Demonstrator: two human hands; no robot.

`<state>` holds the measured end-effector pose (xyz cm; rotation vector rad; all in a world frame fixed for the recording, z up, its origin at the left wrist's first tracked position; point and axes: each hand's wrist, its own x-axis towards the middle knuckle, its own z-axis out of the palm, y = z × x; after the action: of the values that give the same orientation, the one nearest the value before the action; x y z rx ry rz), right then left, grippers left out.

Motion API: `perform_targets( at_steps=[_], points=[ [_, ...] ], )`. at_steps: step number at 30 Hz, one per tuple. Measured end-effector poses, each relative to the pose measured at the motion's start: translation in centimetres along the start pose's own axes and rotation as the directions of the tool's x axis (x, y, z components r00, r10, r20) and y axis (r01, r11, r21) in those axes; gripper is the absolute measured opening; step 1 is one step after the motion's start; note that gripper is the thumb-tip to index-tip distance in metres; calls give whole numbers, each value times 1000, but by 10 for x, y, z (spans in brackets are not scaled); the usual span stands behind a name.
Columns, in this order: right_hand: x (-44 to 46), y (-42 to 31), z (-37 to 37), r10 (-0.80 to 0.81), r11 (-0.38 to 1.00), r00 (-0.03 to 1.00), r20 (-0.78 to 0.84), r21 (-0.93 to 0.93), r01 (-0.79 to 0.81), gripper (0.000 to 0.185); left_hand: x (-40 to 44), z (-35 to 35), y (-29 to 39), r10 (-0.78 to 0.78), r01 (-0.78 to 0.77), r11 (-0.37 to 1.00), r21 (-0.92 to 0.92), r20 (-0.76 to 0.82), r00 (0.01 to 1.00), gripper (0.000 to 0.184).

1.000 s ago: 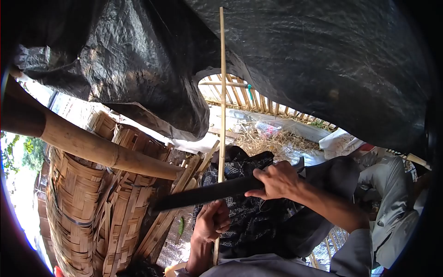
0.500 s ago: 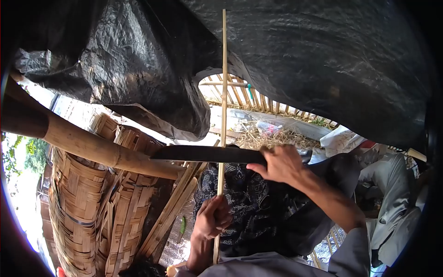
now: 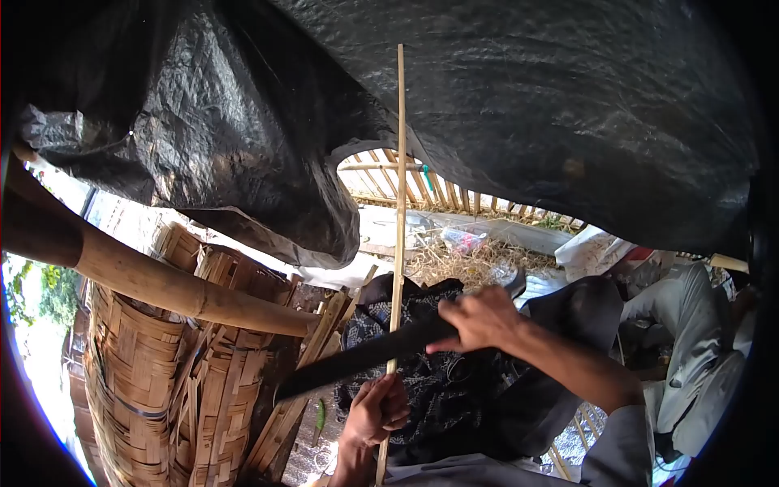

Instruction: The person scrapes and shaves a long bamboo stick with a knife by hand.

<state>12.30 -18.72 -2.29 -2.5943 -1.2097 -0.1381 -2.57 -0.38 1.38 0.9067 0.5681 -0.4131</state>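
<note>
A long, thin bamboo strip (image 3: 401, 162) stands nearly upright in front of me. My left hand (image 3: 378, 408) is closed around its lower part. My right hand (image 3: 483, 319) grips the handle of a machete (image 3: 357, 359), whose dark blade crosses the strip just above my left hand and tilts down to the left. Whether the edge bites into the strip cannot be made out. Patterned dark cloth (image 3: 430, 390) covers my lap behind both hands.
Rolled woven bamboo mats (image 3: 134, 349) stand at the left, with a thick bamboo pole (image 3: 162, 280) across them. Black plastic sheeting (image 3: 535, 105) hangs overhead. Straw (image 3: 454, 260) and a slatted bamboo fence (image 3: 438, 187) lie beyond. Another person's grey-trousered leg (image 3: 677, 341) is at the right.
My right hand has brought the machete down along the strip toward my left hand, and the blade has gone from level to slanting down left. The strip sits a little lower.
</note>
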Motion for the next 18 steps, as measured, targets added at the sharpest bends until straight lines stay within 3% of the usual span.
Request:
perform_targets(
  at_steps=[1,2,5,6,7,11,12,13,14,16,17,18],
  points=[
    [7,4,-12,88,996,994,68,-3,-88,72,-2,-2,0,-10,10,1000,7,-4,1000,31],
    [16,12,-8,248,968,968,-29,-33,-249,70,-1,-2,0,14,-14,1000,1,-1,1000,31],
    [19,11,-4,244,970,970,13,-2,-244,70,2,-3,3,25,-24,1000,-19,49,998,31],
    [13,9,1,199,980,973,-113,4,-200,75,4,-7,-1,14,-11,999,-39,59,998,31],
    [6,5,4,171,985,979,-111,43,-167,78,6,-9,-3,1,3,998,-60,68,998,32],
    [-14,-2,16,-210,977,977,-38,-38,208,77,3,-4,-6,-57,55,997,-49,-30,998,31],
    [-13,2,21,-254,966,948,-190,-11,257,77,1,-2,-4,-47,46,998,-52,-21,999,31],
    [-10,5,17,-260,965,948,-183,-13,262,77,-4,0,-5,-56,55,997,-52,-14,998,31],
    [-3,11,8,-43,999,989,-144,-39,38,76,-9,2,-6,-65,64,996,-54,-5,998,30],
    [14,23,-13,367,930,930,7,-28,-367,76,-10,4,-12,-53,51,998,-45,-42,998,30],
    [13,25,-12,296,952,945,-138,-33,-303,67,-10,3,-13,-53,51,997,-61,-41,998,30],
    [10,22,-13,281,959,957,-72,-28,-283,65,-8,3,-12,-60,59,997,-47,-13,998,30]
  ],
)
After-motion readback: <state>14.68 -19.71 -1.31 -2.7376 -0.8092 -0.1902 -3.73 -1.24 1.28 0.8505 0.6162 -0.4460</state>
